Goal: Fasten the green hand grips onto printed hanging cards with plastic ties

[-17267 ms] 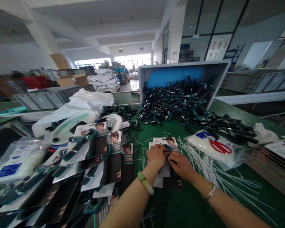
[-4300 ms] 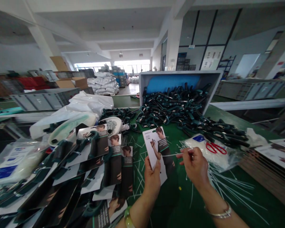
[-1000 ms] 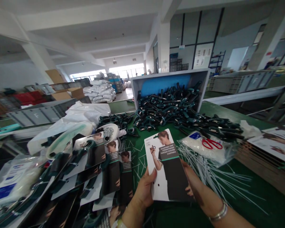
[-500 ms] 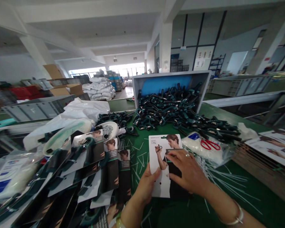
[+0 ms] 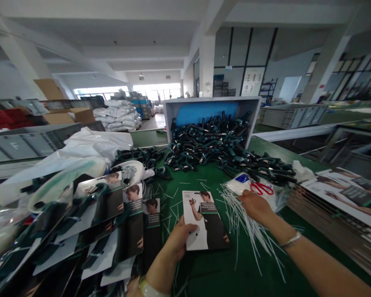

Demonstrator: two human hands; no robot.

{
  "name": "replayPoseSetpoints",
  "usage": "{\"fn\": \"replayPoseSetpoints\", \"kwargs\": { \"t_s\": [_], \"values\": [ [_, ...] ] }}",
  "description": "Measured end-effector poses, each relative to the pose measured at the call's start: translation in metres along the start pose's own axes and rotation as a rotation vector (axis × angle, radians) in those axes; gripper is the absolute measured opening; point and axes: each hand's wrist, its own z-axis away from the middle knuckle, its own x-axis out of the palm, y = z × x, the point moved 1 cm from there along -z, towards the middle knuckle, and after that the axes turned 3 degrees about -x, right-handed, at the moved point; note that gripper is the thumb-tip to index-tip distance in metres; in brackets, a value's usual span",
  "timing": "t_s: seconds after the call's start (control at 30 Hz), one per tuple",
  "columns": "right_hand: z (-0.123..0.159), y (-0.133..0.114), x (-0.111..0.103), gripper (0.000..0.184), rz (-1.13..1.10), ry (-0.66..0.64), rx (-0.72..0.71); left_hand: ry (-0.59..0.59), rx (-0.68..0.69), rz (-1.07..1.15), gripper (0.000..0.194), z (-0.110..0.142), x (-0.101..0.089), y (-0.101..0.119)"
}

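Left hand gripping the card, right hand at the white ties!
The card is showing its print over the green table, thumb pressing it; the right fingertips are sitting near the red scissors, and whether they're pinching a tie, I cannot tell.

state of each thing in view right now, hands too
printed card: held, picture side showing
left hand: closed on printed card
right hand: at cable ties, grip unclear
cable ties: loose, fanned out
grey bin: tipped, opening toward the person
hand grips: heaped, spilling from grey bin
red-handled scissors: blades not visible
card stack: piled, picture side up
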Motion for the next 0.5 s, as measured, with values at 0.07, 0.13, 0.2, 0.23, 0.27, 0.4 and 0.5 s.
{"fn": "replayPoseSetpoints", "kwargs": {
  "t_s": [0.07, 0.13, 0.2, 0.23, 0.27, 0.4, 0.5],
  "values": [
    [-0.006, 0.005, 0.006, 0.024, 0.003, -0.013, -0.034, 0.011, 0.012, -0.019, 0.068, -0.002, -0.001, -0.001],
    [-0.009, 0.007, 0.01, 0.025, 0.004, -0.02, -0.045, 0.008, 0.047, -0.019, 0.067, 0.0, -0.003, -0.001],
    [-0.011, 0.011, 0.01, 0.023, -0.011, -0.025, -0.036, -0.013, 0.074, -0.039, 0.064, 0.005, -0.006, -0.001],
    [-0.011, 0.015, 0.008, 0.023, -0.025, -0.028, -0.024, -0.017, 0.075, -0.072, 0.065, 0.008, -0.008, -0.001],
    [-0.011, 0.019, 0.006, 0.022, -0.041, -0.029, -0.007, -0.007, 0.068, -0.125, 0.068, 0.011, -0.01, 0.0],
    [-0.006, 0.037, -0.008, 0.023, -0.135, -0.008, 0.052, 0.079, 0.002, -0.395, 0.074, 0.019, -0.014, 0.002],
    [0.003, 0.031, -0.014, 0.019, -0.618, -0.081, 0.107, 0.023, -0.037, -0.374, 0.076, 0.021, -0.013, 0.001]
  ]
}}
